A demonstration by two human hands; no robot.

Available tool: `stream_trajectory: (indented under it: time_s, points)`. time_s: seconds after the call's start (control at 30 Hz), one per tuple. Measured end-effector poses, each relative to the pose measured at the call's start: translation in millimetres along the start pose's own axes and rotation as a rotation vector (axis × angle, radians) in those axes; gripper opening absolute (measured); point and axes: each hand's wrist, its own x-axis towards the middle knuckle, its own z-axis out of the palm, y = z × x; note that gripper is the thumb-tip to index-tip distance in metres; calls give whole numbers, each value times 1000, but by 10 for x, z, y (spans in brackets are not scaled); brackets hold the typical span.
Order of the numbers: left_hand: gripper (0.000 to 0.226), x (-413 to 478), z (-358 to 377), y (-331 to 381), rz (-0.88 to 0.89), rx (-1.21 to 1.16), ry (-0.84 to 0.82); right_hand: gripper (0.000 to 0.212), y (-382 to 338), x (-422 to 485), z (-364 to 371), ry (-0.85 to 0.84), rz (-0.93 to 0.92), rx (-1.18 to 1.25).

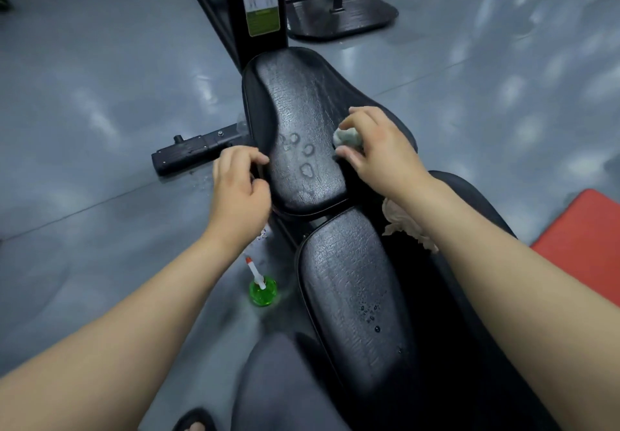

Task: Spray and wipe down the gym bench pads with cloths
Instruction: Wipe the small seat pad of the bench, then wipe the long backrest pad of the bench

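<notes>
Two black, textured vinyl bench pads lie end to end down the middle of the scene. The far pad (302, 102) is the wider one, and the near pad (352, 296) is narrower and closer to the person. Several ring-shaped wet marks sit on the near half of the far pad. A small cluster of droplets lies on the near pad, towards its right side.

There are two cloths. The right hand (379, 152) has its fingers curled tight round a crumpled pale cloth (347, 137) and holds it against the right side of the far pad. A second, beige crumpled cloth (401, 226) lies on the right, beside the gap between the two pads, and the right forearm partly covers it.

The left hand (240, 185) is at the left rim of the far pad with its fingers curled over that edge.

One green plastic spray bottle (262, 291) with a white and red nozzle stands on the grey glossy floor (100, 95), left of the near pad. One black upright frame post (258, 28) bearing a label rises beyond the far pad. One red mat (587, 239) lies at the right edge.
</notes>
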Motion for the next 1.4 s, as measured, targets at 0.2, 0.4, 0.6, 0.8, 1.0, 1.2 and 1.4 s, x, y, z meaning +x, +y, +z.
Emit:
stream_trajectory:
  time_s: [0.2,0.4,0.6,0.8,1.0,1.2,1.4]
  points:
    - [27,-282,-432,-452,-334,-11,80,21,-545,-122,9,101,-156,-46]
    - [19,-366,-806,-1084,-729,215,-153,22,-1566,-19,755,-194,-347,-69]
    - [19,-207,-1073,-1201,-715,293,-153,14,-1948,176,1851,-941,55,-191]
    - [20,-244,-1321,-1407,-772,344,-156,40,-1569,-344,2754,-1053,513,-169]
    - [20,-208,-1378,-1426,-741,400,-167,57,-1124,-933,3402,-860,913,-9]
    - [21,-242,-1179,-1499,-739,360,-254,34,-954,-1066,3653,-753,912,22]
    - [14,-416,-1020,-1559,-880,284,-318,30,-1151,-1103,3475,-650,886,30]
